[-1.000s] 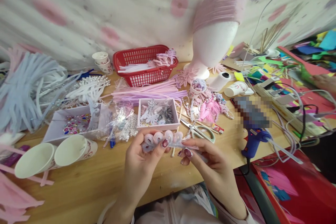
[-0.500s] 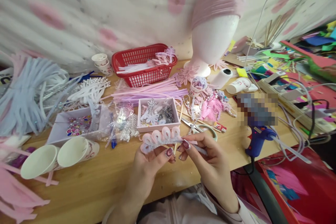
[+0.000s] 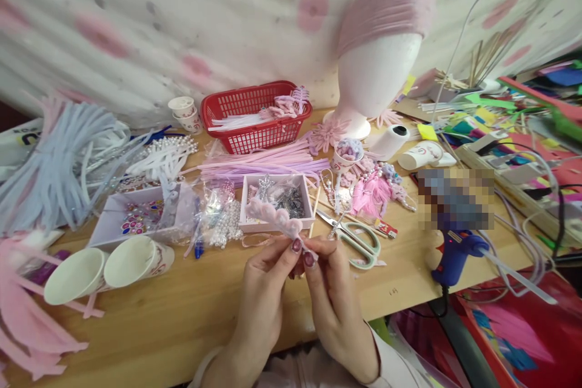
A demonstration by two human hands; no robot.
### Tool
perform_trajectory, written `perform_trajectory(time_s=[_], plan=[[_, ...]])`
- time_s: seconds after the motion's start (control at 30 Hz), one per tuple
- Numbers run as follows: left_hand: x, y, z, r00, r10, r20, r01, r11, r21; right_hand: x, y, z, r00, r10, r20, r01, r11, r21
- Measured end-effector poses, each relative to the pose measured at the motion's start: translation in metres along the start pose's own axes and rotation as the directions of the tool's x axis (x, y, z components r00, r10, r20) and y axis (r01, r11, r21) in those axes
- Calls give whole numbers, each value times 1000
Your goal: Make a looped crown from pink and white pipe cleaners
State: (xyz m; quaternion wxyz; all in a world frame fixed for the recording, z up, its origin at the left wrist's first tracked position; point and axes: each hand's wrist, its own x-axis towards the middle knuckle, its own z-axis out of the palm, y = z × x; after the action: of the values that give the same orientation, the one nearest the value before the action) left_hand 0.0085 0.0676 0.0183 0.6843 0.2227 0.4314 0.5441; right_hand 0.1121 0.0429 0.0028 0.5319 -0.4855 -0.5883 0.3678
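Between my two hands is a looped chenille-stem piece point(image 3: 273, 216), pale pink with a row of fuzzy rounded loops. It points up and to the left, its loops over the front of a white box point(image 3: 278, 226) of trinkets. My left hand point(image 3: 264, 285) pinches its lower end between thumb and fingers. Close beside it, my right hand point(image 3: 336, 294) pinches the same end from the right; the fingertips nearly meet. Scissors point(image 3: 364, 244) with pale green handles lie just right of my right hand. A thin wooden stick point(image 3: 314, 211) stands out behind my fingers.
Paper cups point(image 3: 75, 279) stand at left, near a box of gems point(image 3: 107, 218). Behind are bundled chenille stems point(image 3: 273, 160), a red basket point(image 3: 261, 138) and a foam head point(image 3: 379, 82). A blue glue gun point(image 3: 452, 257) with its cord stands at right, before a power strip point(image 3: 504, 191).
The looped piece has turned from lying nearly level to pointing up-left. My right hand has moved in against my left, and the scissors now show more fully. The view has shifted slightly.
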Motion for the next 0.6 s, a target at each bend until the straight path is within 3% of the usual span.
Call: perform_trajectory(time_s=[0.17,0.23,0.3,0.37,0.43,0.6], plan=[[-1,4,-13,986,113,-120,-107,993,57,-1,-4,-11,964,-102,244,120,991,-61],[-2,7,-21,974,152,-170,-143,988,65,2,-2,-23,961,-130,245,157,983,-95],[-5,9,-29,973,129,-192,-127,992,20,9,5,-38,977,-134,165,167,964,-208],[-8,11,-35,978,69,-197,-79,996,-44,20,16,-55,983,-142,116,177,897,-404],[-11,12,-40,980,17,-198,-34,996,-83,31,28,-70,976,-151,158,215,784,-582],[-14,19,-46,984,-12,-179,-4,996,-88,53,41,-80,934,-141,329,351,548,-759]])
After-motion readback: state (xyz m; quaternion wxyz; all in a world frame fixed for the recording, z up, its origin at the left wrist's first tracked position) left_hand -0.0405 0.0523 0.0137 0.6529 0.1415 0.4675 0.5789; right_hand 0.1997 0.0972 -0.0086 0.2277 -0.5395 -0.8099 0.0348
